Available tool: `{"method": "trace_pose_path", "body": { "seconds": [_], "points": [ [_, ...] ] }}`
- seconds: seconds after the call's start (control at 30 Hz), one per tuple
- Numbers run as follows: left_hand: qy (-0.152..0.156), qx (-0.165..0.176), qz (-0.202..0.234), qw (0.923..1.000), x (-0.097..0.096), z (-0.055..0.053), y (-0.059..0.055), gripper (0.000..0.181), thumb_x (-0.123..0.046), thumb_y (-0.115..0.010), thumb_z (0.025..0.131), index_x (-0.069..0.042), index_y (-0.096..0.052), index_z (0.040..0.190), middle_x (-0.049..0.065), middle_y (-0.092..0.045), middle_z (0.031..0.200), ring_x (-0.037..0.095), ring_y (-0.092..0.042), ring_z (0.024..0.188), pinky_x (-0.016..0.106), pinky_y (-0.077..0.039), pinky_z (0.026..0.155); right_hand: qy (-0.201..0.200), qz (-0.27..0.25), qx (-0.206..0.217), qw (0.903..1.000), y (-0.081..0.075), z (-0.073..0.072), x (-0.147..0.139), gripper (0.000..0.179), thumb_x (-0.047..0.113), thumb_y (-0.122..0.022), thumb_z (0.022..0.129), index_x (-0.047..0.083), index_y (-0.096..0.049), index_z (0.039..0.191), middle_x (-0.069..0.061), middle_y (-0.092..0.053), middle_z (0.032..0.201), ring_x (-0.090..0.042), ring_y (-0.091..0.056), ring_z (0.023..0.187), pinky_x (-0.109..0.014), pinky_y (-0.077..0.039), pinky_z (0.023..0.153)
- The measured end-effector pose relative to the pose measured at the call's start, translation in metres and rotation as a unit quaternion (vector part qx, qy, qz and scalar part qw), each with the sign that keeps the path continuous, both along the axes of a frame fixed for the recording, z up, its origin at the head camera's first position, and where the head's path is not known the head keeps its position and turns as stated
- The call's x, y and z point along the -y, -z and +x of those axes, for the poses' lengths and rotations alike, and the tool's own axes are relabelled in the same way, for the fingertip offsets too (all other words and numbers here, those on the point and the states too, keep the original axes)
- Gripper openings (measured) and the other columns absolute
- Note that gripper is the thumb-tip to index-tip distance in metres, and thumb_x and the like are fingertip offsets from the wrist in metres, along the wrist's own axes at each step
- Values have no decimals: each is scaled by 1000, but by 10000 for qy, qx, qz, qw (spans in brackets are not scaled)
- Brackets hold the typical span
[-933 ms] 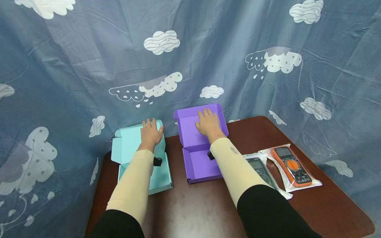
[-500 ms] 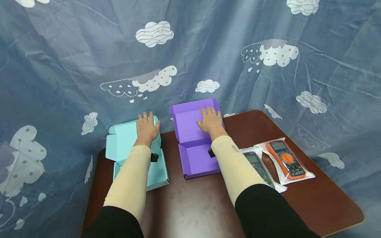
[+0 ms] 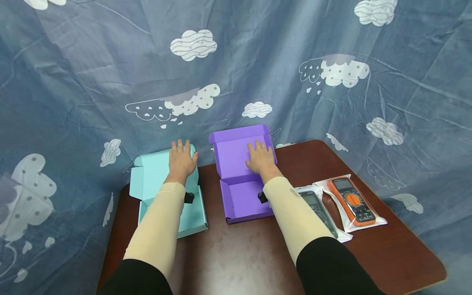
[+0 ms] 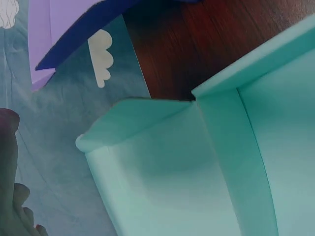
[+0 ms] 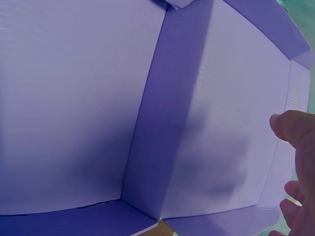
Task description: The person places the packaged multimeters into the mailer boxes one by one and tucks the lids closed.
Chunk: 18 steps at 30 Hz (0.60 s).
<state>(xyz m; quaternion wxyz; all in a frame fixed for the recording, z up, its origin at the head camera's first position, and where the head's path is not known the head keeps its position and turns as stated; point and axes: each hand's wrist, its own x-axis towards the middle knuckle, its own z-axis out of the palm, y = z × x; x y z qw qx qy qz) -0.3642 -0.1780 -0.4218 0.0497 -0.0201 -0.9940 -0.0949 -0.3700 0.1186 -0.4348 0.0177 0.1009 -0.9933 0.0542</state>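
Note:
My left hand [image 3: 182, 161] reaches out flat over the raised lid of a mint-green cardboard box [image 3: 193, 215], fingers straight and thumb spread. In the left wrist view, fingers of that hand show at the left edge, apart from the mint box [image 4: 167, 167]. My right hand [image 3: 261, 157] extends over the upright lid of a purple cardboard box [image 3: 245, 200], its fingers spread. The right wrist view has the thumb and fingers of the right hand [image 5: 298, 142] at the right edge, with a hand's shadow on the purple lid [image 5: 236, 108]. Neither hand holds anything.
On the right of the brown table [image 3: 228, 254] lie two multimeters in clear bags: an orange one [image 3: 352, 199] and a dark grey-green one [image 3: 320, 209] partly behind my right sleeve. A blue cloud-print curtain [image 3: 236, 61] hangs behind the table.
The head view has shifted slightly, so boxes and multimeters sit a little further left in it. My right hand has lowered slightly over the purple lid; my left hand stays over the mint lid.

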Motion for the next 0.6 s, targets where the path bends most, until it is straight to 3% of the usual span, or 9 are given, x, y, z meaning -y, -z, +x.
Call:
{"method": "trace_pose_path", "body": {
  "seconds": [0.17, 0.6],
  "points": [
    [50, -240, 163, 9996, -6, 0, 5, 69, -38, -41, 109, 3, -22, 161, 30, -14, 165, 47, -6, 153, 53, -11, 123, -135, -54, -109, 9998, 1, 5, -3, 75, 32, -63, 98, 8, -30, 161, -25, -25, 164, -42, -22, 151, -63, -20, 119],
    [400, -340, 1114, 9924, -26, 13, 21, 64, -28, -48, 106, 5, -29, 158, 28, -26, 162, 45, -16, 152, 51, -21, 122, -247, -224, -33, 9994, 16, 21, -22, 76, 27, -65, 97, 7, -30, 161, -27, -26, 163, -43, -24, 150, -66, -20, 117]
  ]
}}
